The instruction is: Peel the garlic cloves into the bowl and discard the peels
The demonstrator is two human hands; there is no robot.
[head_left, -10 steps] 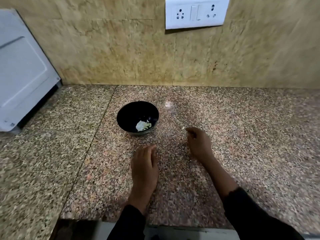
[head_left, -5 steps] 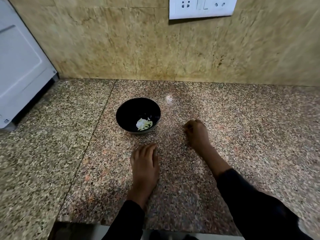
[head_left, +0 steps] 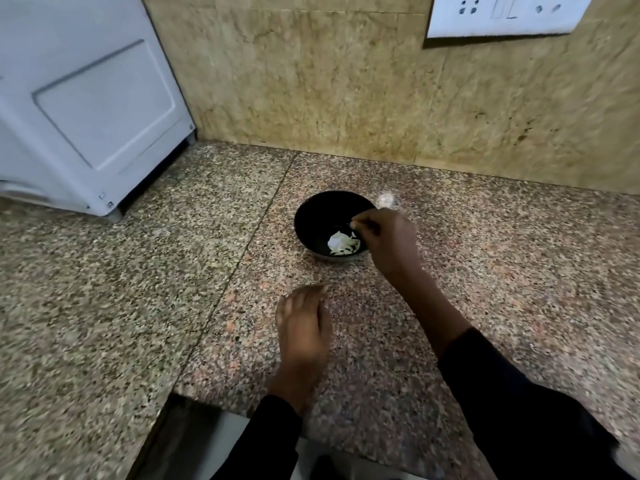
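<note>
The right hand (head_left: pixel 389 242) is held over the rim of the black bowl (head_left: pixel 313 216), fingertips pinched together; what is pinched cannot be told. The left hand (head_left: pixel 304 327) is laid flat, fingers straight, on the granite counter (head_left: pixel 519 271) near its front edge.

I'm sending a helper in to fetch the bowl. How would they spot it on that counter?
Start at the white socket plate on the tan wall and look down to the speckled granite counter. The bowl sits there, right of the white appliance, with the right hand over its rim. It is small, round and black, with pale white garlic pieces inside.
</note>
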